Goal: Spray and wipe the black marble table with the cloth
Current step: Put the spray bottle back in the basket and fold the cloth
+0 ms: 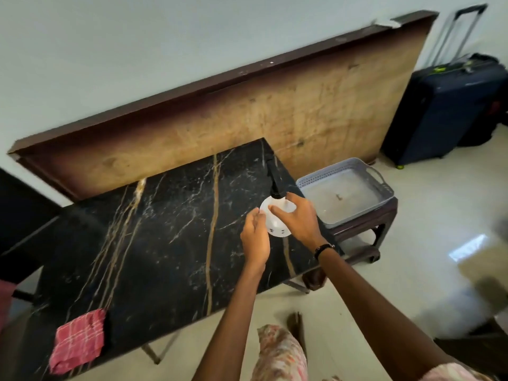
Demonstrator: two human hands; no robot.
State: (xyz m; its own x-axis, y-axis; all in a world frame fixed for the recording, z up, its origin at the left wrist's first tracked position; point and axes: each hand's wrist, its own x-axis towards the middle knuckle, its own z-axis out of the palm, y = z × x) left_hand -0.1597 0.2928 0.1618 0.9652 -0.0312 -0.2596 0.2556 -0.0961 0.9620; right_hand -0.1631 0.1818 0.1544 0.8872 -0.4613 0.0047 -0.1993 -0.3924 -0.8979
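Observation:
The black marble table with gold and white veins fills the middle of the view. A white spray bottle with a black nozzle head is at the table's right end, tilted away from me. My right hand grips the bottle's body from the right, fingers curled over it. My left hand touches the bottle's left side with its fingers straight. A red checked cloth lies folded on the table's near left corner, partly over the edge.
A large wooden board leans on the wall behind the table. A grey plastic basket sits on a low dark stool right of the table. A dark blue suitcase stands at the far right.

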